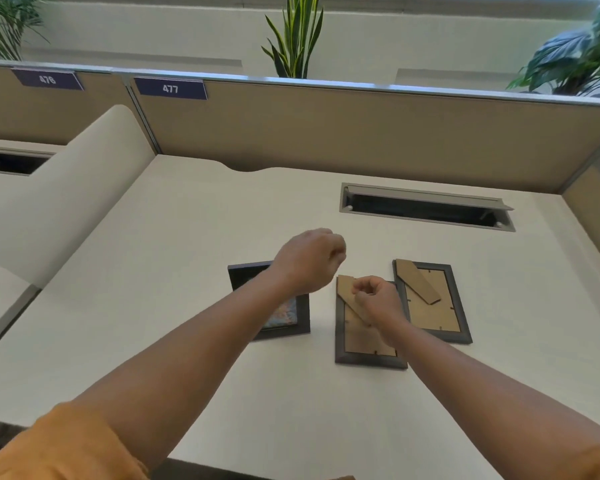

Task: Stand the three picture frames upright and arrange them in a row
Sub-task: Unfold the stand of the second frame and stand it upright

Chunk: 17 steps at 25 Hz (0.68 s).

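Note:
Three dark picture frames lie flat on the white desk [187, 306]. The left frame [284, 323] lies picture side up, partly hidden under my left forearm. The middle frame [361, 351] and the right frame [430, 313] lie face down, showing brown cardboard backs with stand flaps. My left hand [309, 261] hovers as a closed fist above the left frame's far corner, holding nothing that I can see. My right hand [378, 299] is curled over the middle frame's cardboard stand, fingers closed at the flap's upper part.
A cable slot with an open grey lid [426, 207] is cut into the desk behind the frames. Tan partition walls [326, 133] close the back and right side. A white curved divider [66, 188] stands at the left. Plants rise behind the partition.

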Tool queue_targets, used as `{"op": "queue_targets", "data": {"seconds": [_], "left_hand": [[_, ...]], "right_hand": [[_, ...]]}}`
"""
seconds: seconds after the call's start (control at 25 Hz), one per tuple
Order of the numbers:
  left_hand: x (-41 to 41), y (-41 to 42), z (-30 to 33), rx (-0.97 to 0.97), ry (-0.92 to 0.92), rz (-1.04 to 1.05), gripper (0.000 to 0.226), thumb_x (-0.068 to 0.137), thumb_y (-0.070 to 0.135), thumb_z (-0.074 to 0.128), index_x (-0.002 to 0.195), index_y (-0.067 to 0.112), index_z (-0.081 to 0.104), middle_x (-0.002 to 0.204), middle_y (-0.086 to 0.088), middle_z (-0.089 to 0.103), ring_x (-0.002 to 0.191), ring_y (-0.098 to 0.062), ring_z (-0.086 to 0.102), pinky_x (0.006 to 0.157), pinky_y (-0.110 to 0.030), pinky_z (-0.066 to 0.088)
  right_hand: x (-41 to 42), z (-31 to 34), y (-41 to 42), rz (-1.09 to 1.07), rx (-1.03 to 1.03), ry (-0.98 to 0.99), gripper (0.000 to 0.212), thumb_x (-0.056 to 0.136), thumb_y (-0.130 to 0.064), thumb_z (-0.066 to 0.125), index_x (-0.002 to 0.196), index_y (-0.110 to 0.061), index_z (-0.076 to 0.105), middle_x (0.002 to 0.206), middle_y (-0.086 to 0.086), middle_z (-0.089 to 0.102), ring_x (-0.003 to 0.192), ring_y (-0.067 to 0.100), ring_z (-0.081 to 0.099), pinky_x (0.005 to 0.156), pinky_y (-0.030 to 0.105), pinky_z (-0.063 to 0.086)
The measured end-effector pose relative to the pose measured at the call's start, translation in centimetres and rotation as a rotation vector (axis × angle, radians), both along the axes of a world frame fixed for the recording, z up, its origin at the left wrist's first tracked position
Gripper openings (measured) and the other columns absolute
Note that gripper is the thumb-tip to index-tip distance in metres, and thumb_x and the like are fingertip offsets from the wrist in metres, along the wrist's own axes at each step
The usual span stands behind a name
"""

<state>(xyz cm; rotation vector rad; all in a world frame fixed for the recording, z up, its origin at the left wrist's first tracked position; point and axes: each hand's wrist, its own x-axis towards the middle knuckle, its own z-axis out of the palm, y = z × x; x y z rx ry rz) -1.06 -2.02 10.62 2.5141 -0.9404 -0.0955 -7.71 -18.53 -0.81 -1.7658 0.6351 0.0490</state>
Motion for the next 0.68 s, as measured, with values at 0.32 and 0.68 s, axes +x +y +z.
{"op": "queue_targets", "data": {"seconds": [0.32, 0.68], "left_hand": [[-2.1, -5.6, -10.1, -0.105, 0.706, 0.342, 0.037, 0.1, 0.006, 0.052, 0.137, 0.01, 0.057, 0.129, -0.006, 0.06, 0.112, -0.021, 0.059, 0.086, -0.028, 0.05], [-3.1, -8.7, -14.5, -0.488, 1.134, 0.884, 0.04, 0.087, 0.015, 0.063, 0.125, 0.009, 0.053, 0.116, -0.018, 0.068, 0.092, -0.027, 0.066, 0.063, -0.031, 0.055]], "right_hand": [[-3.4, -1.2, -4.2, 0.122, -0.137, 0.197, 0.053, 0.096, -0.002, 0.06, 0.147, -0.014, 0.05, 0.144, 0.003, 0.057, 0.133, 0.022, 0.052, 0.107, 0.038, 0.047], [-5.0, -2.6, -5.4, 0.261, -0.065, 0.219, 0.066, 0.095, 0.01, 0.051, 0.154, -0.017, 0.04, 0.155, 0.0, 0.049, 0.143, 0.016, 0.043, 0.103, 0.025, 0.04]]}}
